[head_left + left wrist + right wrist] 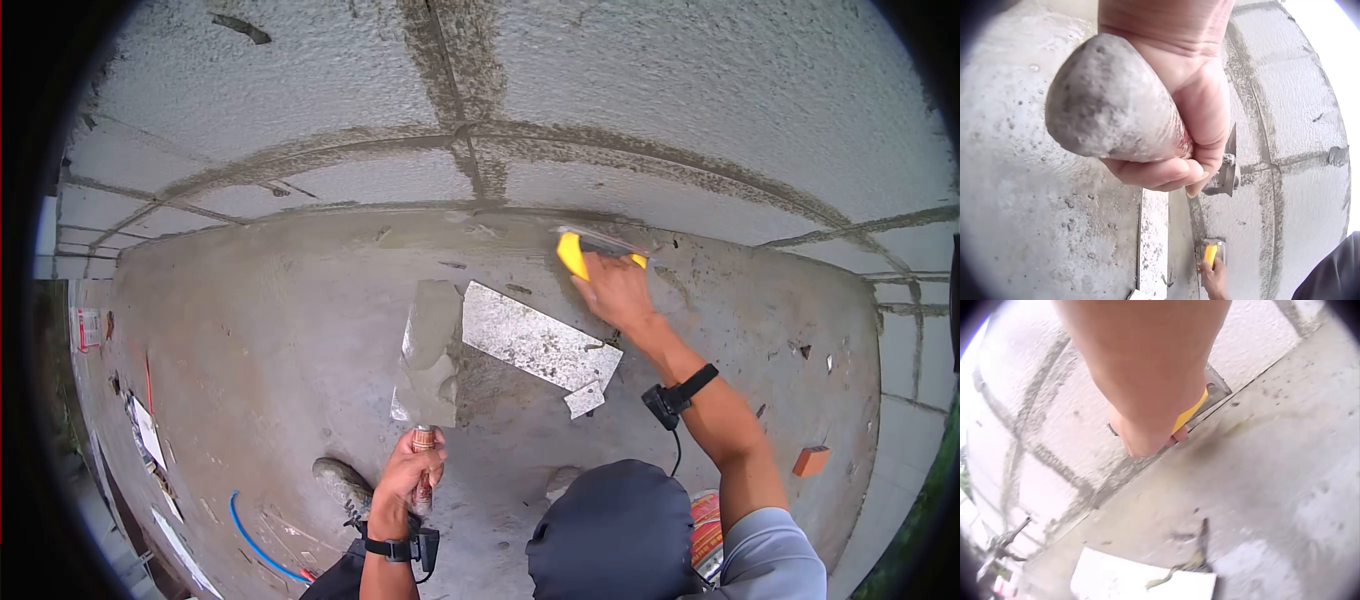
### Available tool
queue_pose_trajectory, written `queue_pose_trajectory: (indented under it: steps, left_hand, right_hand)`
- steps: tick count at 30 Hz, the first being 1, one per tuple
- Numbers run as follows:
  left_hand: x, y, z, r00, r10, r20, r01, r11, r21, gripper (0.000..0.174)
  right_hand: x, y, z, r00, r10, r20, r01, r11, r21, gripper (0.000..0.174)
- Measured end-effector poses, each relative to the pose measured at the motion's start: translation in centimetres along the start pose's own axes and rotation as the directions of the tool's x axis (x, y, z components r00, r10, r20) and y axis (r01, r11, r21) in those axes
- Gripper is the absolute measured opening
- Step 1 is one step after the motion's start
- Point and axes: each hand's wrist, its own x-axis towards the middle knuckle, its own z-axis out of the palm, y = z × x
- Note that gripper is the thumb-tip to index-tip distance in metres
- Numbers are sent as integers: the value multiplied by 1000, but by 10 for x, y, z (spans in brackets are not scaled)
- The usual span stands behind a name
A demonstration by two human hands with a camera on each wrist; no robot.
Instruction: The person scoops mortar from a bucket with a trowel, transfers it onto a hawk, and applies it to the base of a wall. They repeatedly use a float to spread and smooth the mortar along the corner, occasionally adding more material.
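Note:
In the head view the left hand [412,468] grips the round handle of a trowel [428,350] whose long blade carries wet grey mortar. The handle's rough end [1110,106] fills much of the left wrist view. The right hand [620,292] grips the yellow handle [572,256] of a flat float, held at the foot of the block wall [600,185]. In the right wrist view the forearm covers most of the right hand [1147,434] and part of the yellow grip [1190,415]. A speckled white board [535,335] lies on the floor between the hands.
A small white offcut [585,399] touches the board's lower edge. A dark round-topped object [612,535] stands close to the person, with a red bucket [706,530] beside it. An orange block [811,461] lies at right, a blue hose [255,545] at lower left.

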Motion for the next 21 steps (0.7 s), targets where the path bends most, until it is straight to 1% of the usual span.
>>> queue_pose_trajectory:
  steps: [1,3,4,5,6,7,8,10,11,13,15,17,20,21]
  left_hand:
    - [0,-3,-3,1000,3,6,-3,1000,-8,26]
    - [-7,-1,4,1000,14,-17,-15,1000,-22,25]
    - [-8,0,5,999,21,-29,-22,999,-38,25]
    - [-7,-3,-1,1000,22,-5,-22,999,-39,25]
    - [-7,-2,-2,1000,6,15,-6,1000,-23,25]
    - [-9,0,1,1000,29,-11,-29,998,-57,25]
    - [-9,-1,3,998,51,-39,-54,994,-97,25]
    - [-5,-4,3,999,42,-19,-44,993,-109,26]
    - [-3,-5,4,999,40,-7,-40,990,-134,26]
    - [0,-4,8,999,39,25,-34,985,-167,25]
    - [5,-5,11,998,23,62,-11,984,-177,25]
    - [9,-8,15,997,5,80,10,983,-185,26]
    - [16,-7,27,993,-32,111,44,993,-113,25]
    - [18,-8,32,992,-39,120,51,993,-105,25]
  right_hand:
    - [15,-27,7,1000,-25,7,25,999,31,35]
    - [54,-74,35,997,-72,-35,75,990,115,34]
    - [73,-95,47,995,-86,-55,91,990,104,26]
    - [90,-111,58,993,-91,-74,97,991,87,18]
    - [106,-124,71,991,-95,-91,102,992,77,16]
    - [113,-126,79,990,-98,-101,105,993,62,15]
    - [111,-120,78,993,-75,-90,79,996,43,15]
    - [108,-105,75,1000,-24,-6,24,998,50,15]
    - [97,-89,70,998,-24,-61,24,1000,8,16]
    - [66,-50,52,997,80,7,-80,997,-19,20]
    - [28,-4,35,993,117,-7,-117,992,-51,29]
    - [-5,44,26,992,122,-39,-126,984,-124,36]
    - [-41,101,7,991,132,-30,-135,985,-106,38]
    - [-47,116,0,990,140,18,-137,984,-117,39]
